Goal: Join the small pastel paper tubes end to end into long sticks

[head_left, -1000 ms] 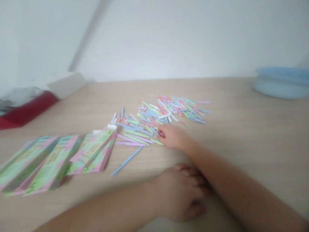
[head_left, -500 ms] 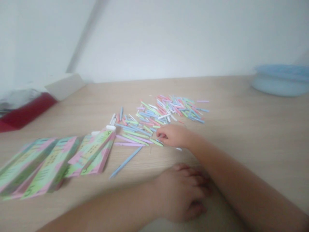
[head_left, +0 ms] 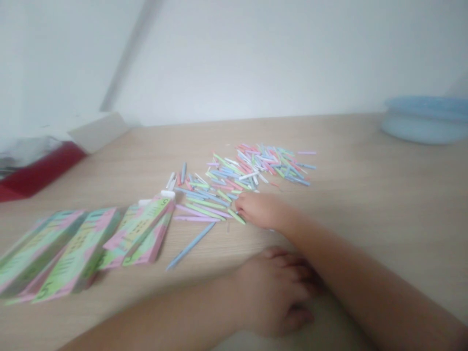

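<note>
In the head view, coloured sticks are strewn across mid-table toward the far edge. Beside them the right hand is half-curled; the left hand, loosely bent, is placed closer to the near edge. Whether anything is gripped by either cannot be told.

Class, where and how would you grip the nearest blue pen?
Pinch the blue pen at mid-barrel, probably from above and the right: it lies flat and slanted, with a patterned box to its left and purple pens by its far end.
</note>
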The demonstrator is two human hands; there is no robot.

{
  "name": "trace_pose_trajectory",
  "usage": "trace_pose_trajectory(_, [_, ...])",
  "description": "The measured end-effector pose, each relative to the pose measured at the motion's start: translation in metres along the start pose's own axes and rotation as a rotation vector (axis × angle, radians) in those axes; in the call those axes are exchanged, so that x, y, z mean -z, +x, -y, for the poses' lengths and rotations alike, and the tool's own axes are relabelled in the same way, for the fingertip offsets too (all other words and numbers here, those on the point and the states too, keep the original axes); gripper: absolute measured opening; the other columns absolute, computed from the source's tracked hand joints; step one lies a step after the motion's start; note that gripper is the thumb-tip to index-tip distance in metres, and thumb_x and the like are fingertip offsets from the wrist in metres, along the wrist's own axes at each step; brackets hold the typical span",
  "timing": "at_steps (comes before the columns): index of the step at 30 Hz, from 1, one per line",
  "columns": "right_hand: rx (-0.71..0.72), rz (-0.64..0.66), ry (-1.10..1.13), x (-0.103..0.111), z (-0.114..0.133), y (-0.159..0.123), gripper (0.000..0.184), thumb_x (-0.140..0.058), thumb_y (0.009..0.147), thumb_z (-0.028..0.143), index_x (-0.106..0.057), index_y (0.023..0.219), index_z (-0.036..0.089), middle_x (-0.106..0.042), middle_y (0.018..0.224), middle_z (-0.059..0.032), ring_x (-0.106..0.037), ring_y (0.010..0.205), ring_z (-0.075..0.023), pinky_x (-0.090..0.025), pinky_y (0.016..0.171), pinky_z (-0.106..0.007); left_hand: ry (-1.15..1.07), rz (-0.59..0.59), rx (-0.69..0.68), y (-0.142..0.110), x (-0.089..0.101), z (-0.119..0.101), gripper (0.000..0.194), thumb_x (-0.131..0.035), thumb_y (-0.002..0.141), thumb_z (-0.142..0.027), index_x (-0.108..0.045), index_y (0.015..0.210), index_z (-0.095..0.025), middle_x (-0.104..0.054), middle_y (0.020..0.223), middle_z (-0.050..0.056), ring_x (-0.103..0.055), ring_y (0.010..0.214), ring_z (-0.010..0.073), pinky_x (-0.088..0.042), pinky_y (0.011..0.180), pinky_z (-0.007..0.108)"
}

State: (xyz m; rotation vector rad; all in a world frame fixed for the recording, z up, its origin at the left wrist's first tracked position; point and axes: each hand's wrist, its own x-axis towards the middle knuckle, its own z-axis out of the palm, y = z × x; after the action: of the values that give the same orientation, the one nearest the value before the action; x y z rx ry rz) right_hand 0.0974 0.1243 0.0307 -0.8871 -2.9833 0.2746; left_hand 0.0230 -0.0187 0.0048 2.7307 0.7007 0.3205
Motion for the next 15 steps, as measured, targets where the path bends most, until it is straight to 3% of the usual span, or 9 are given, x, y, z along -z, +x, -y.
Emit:
trace_pose_trajectory(6, [-0.045, -0.053, -0.002, -0.007, 0.001, 0.002, 0.024, -0.048, 0.107, 0.021, -0.071, 0.115, 0.017, -0.078, 0.114, -0.0145, -0.072, 0.098, -0.0249, -0.045, 0.076, -0.03, -0.009, -0.005, 0.005, 0.0, 0.002, -0.001, 0.049, -0.054, 0.106, -0.043, -0.058, 0.149, -0.019, -0.064, 0.151, 0.007, -0.048, 0.149, 0.0265, -0.025, 0.129, 0.044])
trace_pose_trajectory(9, [-0.029, -0.087, 0.011, -0.009, -0.001, 0.006, 0.031, -0.046, 0.107, 0.018, -0.068, 0.129, 0.02, -0.076, 0.125, -0.0124, -0.071, 0.11, -0.024, -0.046, 0.085, -0.029, -0.003, 0.007, 0.017, 0.001, 0.003, -0.002, 0.05, -0.055, 0.105, -0.044, -0.057, 0.15, -0.02, -0.066, 0.149, 0.008, -0.05, 0.147, 0.0277, -0.029, 0.127, 0.046])
trace_pose_trajectory(12, [0.014, -0.085, 0.018, -0.011, -0.002, 0.011, 0.03, -0.049, 0.107, 0.02, -0.073, 0.125, 0.022, -0.076, 0.126, -0.0109, -0.068, 0.118, -0.0234, -0.045, 0.093, -0.029, 0.028, 0.031, 0.025, 0.002, 0.004, -0.003, 0.049, -0.056, 0.105, -0.044, -0.06, 0.148, -0.021, -0.068, 0.145, 0.009, -0.054, 0.143, 0.029, -0.031, 0.125, 0.047])
trace_pose_trajectory(15, [0.015, -0.084, 0.016, -0.013, -0.001, 0.016, 0.03, -0.048, 0.108, 0.022, -0.077, 0.113, 0.018, -0.078, 0.115, -0.0128, -0.07, 0.11, -0.0239, -0.045, 0.092, -0.03, 0.053, 0.043, 0.026, 0.004, 0.005, -0.004, 0.046, -0.056, 0.104, -0.044, -0.063, 0.143, -0.022, -0.071, 0.14, 0.008, -0.056, 0.14, 0.0292, -0.032, 0.124, 0.047])
